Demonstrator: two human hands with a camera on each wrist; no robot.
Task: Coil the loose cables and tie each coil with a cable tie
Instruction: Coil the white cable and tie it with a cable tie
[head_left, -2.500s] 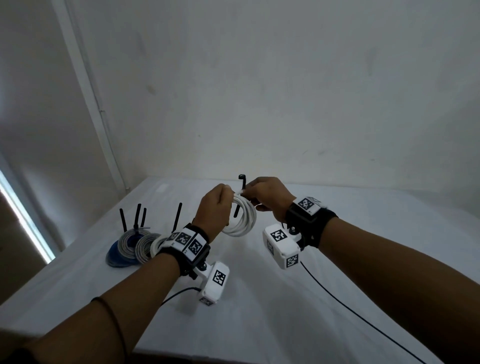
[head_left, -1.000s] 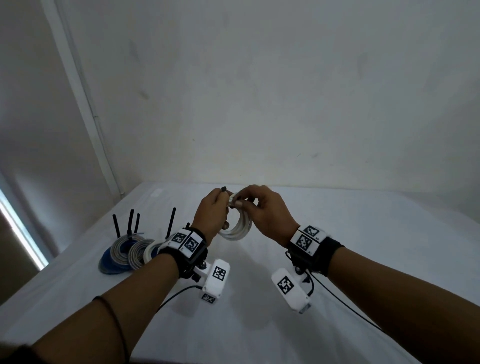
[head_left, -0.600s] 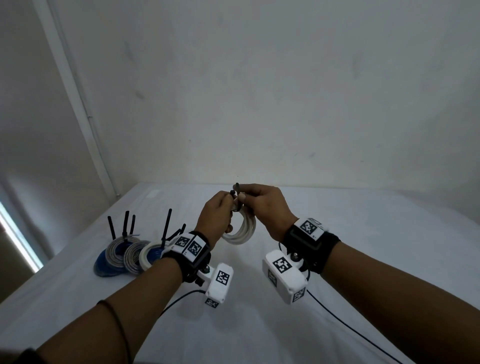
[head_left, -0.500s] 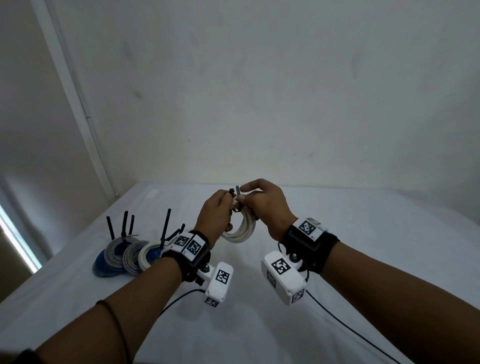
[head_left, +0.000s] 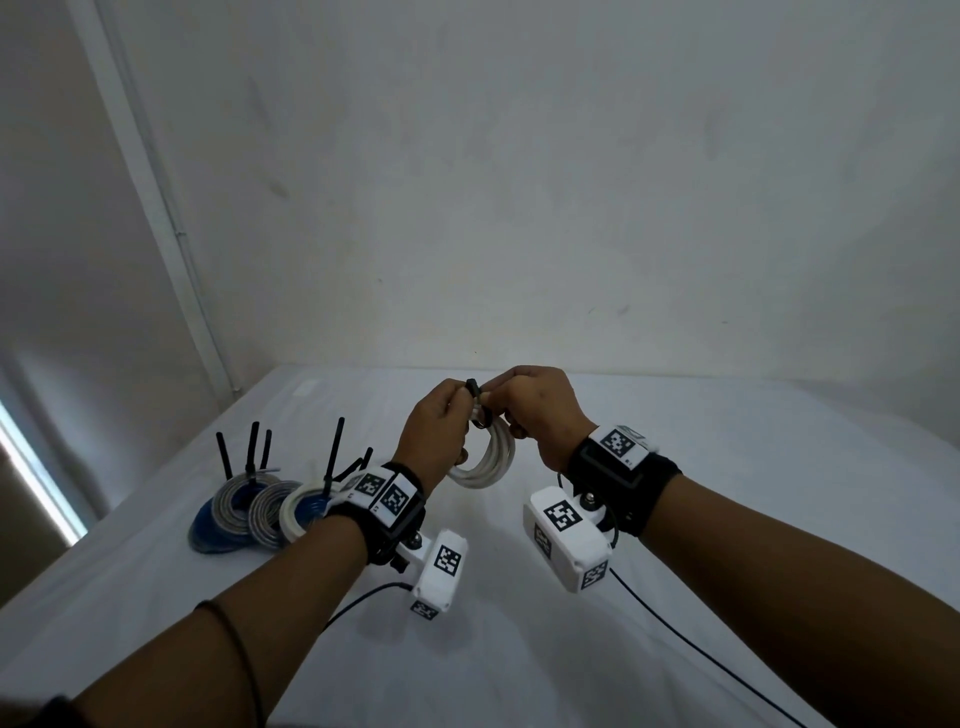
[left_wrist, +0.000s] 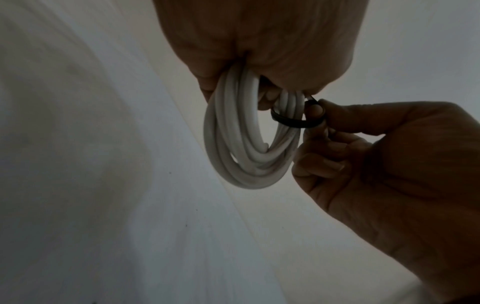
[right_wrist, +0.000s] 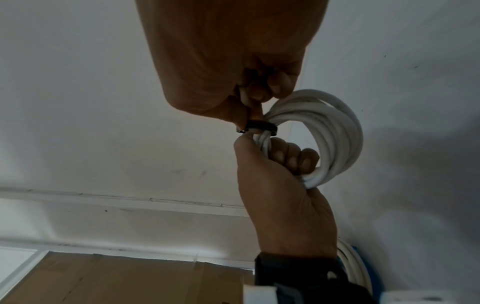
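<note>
The left hand (head_left: 434, 426) is gripping the white cable coil (head_left: 488, 462). The right hand (head_left: 545, 410) is pinching the black cable tie (left_wrist: 291, 123) looped around it above the bench (head_left: 727, 467).

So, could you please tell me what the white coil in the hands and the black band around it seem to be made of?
The white coiled cable looks sheathed in smooth, slightly glossy plastic or rubber: it bends in even loops with soft highlights. The thin black cable tie looks like matte, flexible plastic, probably nylon: it curves as a flat, narrow strap round the strands.
</note>
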